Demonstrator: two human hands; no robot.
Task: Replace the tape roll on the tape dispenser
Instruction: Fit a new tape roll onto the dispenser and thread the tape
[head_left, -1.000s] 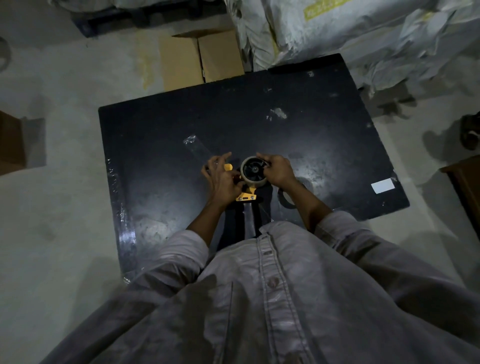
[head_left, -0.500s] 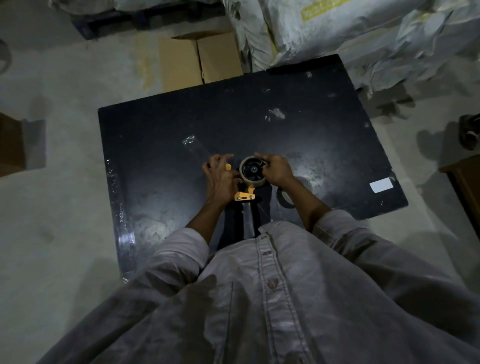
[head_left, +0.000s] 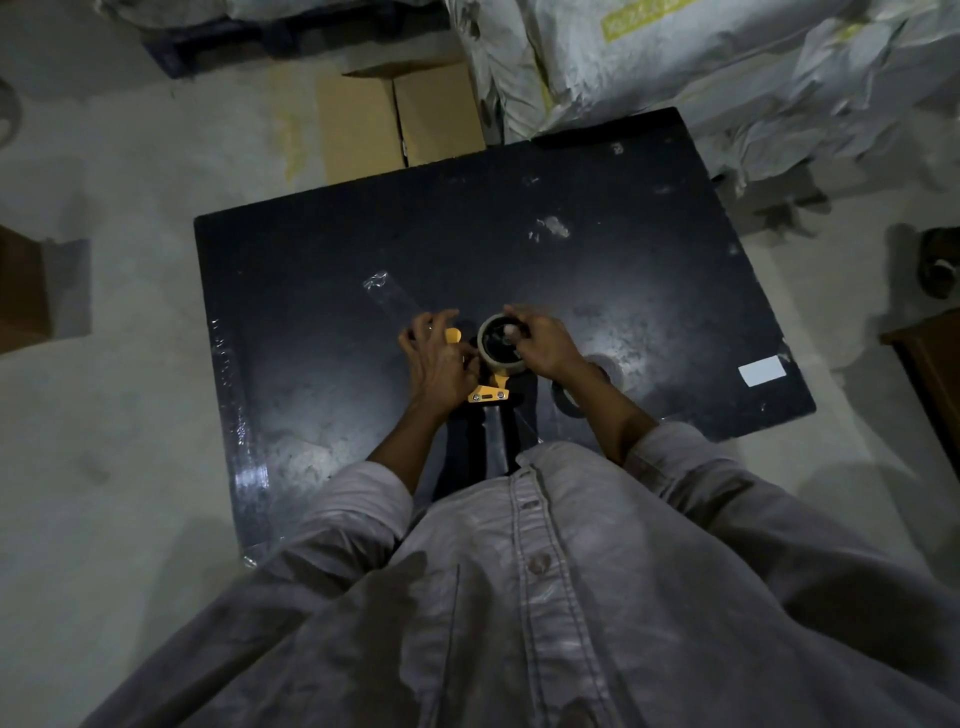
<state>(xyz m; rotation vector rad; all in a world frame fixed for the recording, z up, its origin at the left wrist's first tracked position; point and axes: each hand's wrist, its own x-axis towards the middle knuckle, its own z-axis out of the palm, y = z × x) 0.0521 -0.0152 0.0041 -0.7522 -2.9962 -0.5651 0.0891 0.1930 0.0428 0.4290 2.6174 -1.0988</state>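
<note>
**Seating the roll on the dispenser**

At the centre of the black board (head_left: 519, 249), both my hands meet on the tape dispenser (head_left: 488, 391). My left hand (head_left: 439, 364) is closed around its yellow body, fingers curled tight. My right hand (head_left: 545, 345) cups the tape roll (head_left: 500, 349) from three o'clock, fingertips hooked over the rim at twelve and pinching it against the hub.

Compared with a second ago, little has moved: the roll sits in the same spot on the hub, and my right fingers have crept slightly further over its top edge. I judge the roll is on the spindle and I am pressing or turning it home, so threading the tape end likely comes next.

Another ring, probably a second roll (head_left: 569, 400), lies on the board at four o'clock, partly hidden beneath my right forearm. A clear strip of loose tape (head_left: 387, 296) lies at ten o'clock.

Beyond the board at twelve, an open cardboard box (head_left: 400, 119) stands on the floor; I cannot see anything inside it. Pale stuffed sacks (head_left: 675, 62) pile up at one o'clock.
</note>
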